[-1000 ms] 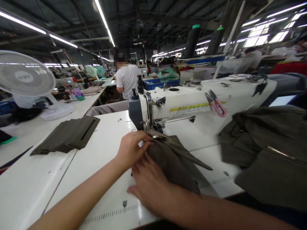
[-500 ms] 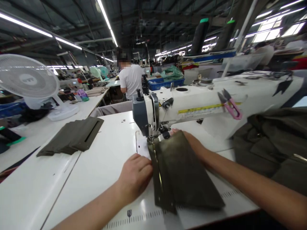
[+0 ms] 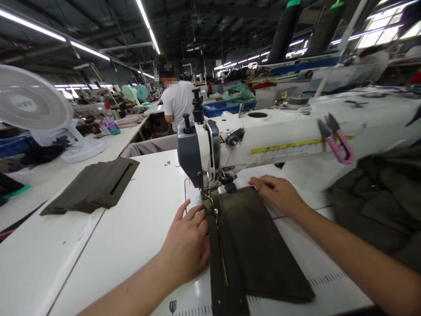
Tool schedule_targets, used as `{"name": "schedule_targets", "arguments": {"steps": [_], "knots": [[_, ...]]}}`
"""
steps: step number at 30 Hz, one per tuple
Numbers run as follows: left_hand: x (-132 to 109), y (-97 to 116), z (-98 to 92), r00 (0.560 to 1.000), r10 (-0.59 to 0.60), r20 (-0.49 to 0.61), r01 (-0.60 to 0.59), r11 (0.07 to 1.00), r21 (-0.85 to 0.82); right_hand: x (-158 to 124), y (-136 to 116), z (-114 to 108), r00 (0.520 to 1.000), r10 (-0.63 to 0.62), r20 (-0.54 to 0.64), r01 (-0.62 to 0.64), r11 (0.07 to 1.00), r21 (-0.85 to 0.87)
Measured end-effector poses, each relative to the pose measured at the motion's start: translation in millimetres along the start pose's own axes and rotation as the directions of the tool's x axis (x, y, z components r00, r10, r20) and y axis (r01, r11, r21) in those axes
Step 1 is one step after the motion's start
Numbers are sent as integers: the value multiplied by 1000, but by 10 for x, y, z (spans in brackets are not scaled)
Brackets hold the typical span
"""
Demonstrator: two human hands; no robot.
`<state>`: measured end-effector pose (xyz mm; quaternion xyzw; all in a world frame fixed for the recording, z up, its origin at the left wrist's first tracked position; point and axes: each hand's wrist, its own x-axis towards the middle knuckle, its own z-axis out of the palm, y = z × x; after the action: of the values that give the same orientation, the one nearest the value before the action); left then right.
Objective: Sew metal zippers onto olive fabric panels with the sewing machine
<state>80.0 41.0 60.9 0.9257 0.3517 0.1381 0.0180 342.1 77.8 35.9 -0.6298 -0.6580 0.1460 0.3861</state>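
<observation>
While the cloth (image 3: 263, 245) lies on the counter (image 3: 148, 197), far end under the sewing machine (image 3: 283, 131), its zip (image 3: 221, 250) looks set in; most edge stitching seemingly remains. The left hand (image 3: 189, 241) has its grip spread alongside; the right hand (image 3: 279, 194) curls loosely, pinch unclear.

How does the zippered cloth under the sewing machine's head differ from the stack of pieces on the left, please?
The zippered cloth reaches under the machine's head; the stack lies apart from it, layers fanned out. The zippered cloth shows a gold-coloured zip, whereas the stack shows a narrow dark strip on top. Both are dark olive-brown.
</observation>
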Motion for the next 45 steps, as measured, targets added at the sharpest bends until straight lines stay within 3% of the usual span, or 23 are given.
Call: {"name": "schedule_targets", "arguments": {"steps": [7,11,16,20,22,24,26,29,34,38,45], "knots": [[-15,35,-22,999,-32,26,30,998,56,35,-31,168,998,-53,24,58,946,-318],[-8,38,26,999,-31,-24,32,999,34,29,-92,146,998,-45,44,57,949,-310],[14,34,32,999,-30,-22,31,999,32,39,-80,59,969,-245,-27,212,884,-416],[-5,45,20,999,-47,-27,48,998,30,76,-17,44,978,-208,11,192,881,-433],[-19,53,19,998,-60,-32,60,998,16,32,-104,71,955,-294,-21,249,842,-479],[-29,58,19,997,-68,-42,68,998,-2,-68,-277,132,908,-420,-16,370,817,-443],[-33,58,19,997,-67,-50,66,998,-17,-196,-476,221,856,-513,69,509,810,-290],[-35,57,14,996,-70,-57,68,997,-25,-351,-689,344,805,-561,195,586,802,-114],[-51,58,26,991,-75,-109,69,996,-55,-438,-715,393,829,-540,142,550,834,-40],[-84,6,102,963,-117,-241,109,993,-45,-470,-653,450,817,-549,177,574,805,-152],[-47,-111,176,985,93,-144,-100,994,-43,-445,-621,474,774,-560,295,622,761,-187]]}}
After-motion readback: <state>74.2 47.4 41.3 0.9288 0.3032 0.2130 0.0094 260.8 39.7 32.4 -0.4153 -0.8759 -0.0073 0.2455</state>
